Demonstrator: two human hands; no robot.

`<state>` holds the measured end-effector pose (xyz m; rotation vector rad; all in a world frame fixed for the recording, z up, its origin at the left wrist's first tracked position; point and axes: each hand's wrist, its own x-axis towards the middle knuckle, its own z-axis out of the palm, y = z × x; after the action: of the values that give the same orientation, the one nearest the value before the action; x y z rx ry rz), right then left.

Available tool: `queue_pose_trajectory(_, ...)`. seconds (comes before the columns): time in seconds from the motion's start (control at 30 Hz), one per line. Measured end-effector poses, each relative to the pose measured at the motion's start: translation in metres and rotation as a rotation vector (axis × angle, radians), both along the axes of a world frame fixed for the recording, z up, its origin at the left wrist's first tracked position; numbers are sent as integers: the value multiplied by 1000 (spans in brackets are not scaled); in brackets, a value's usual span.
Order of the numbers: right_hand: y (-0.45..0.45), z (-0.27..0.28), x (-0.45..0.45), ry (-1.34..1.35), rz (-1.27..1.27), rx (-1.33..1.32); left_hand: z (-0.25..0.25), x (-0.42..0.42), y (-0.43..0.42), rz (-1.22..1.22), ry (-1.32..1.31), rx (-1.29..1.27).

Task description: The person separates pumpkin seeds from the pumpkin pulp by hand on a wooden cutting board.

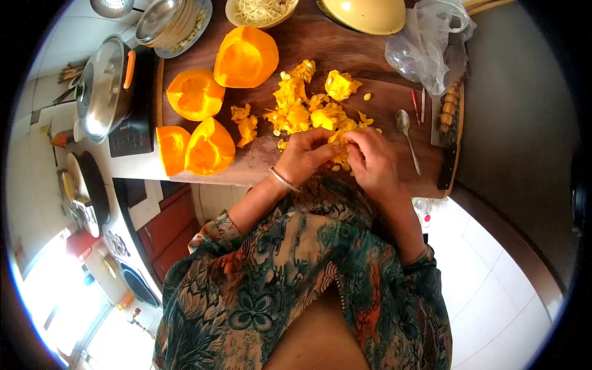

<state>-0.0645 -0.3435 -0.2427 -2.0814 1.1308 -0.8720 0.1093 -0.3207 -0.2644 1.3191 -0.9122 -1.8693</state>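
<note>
Head view, and both hands are in close together: left hand point(308, 154) and right hand point(373, 161) pinch narrow on a bit of stringy pumpkin pulp point(338, 143) at the near side of the wooden surface point(364, 52). Loose pulp point(293, 111) with pale seeds lies scattered just beyond. Four cut pumpkin pieces point(246, 58) sit off left; a metal spoon point(404, 126) lies right, near the right hand.

— Item, head view: mounted where?
— Worn on the head; aimed forward and steeply down. Surface point(370, 61) seen from close above, in upper half; wearer's torso point(296, 259) taken in below; round field, dark-cornered.
</note>
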Motion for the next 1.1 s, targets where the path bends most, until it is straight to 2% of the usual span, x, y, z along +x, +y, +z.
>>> queue_pose_trajectory(0.13, -8, -2, 3, 31, 18, 8, -4, 0, -3, 19, 51, 55)
queue_pose_trajectory(0.33, -12, -6, 7, 121, 26, 47, -11, -2, -8, -1, -74, -112)
queue_pose_trajectory(0.4, -12, -6, 9, 148, 26, 67, -4, 1, -11, -54, -77, -18)
queue_pose_trajectory(0.63, -12, -14, 7, 1, -48, 71, -14, 0, -10, 2, 17, 45)
queue_pose_trajectory(0.7, -12, -16, 0, -32, -108, 93, -2, 1, -16, 1, -43, 115)
queue_pose_trajectory(0.73, -11, -17, -3, -102, -132, 175, 2, 2, -18, -1, -72, 150)
queue_pose_trajectory(0.83, -6, -19, -9, -344, -220, 493, -9, 2, -14, 103, 73, 194)
queue_pose_trajectory(0.93, -3, -19, -7, -514, -265, 636, -8, 4, -16, 17, 15, 227)
queue_pose_trajectory(1.03, 0, -17, -5, -548, -327, 589, -14, 3, -14, 69, 78, 216)
queue_pose_trajectory(1.1, -1, -24, -13, -397, -293, 472, -17, 4, -13, 108, 69, 183)
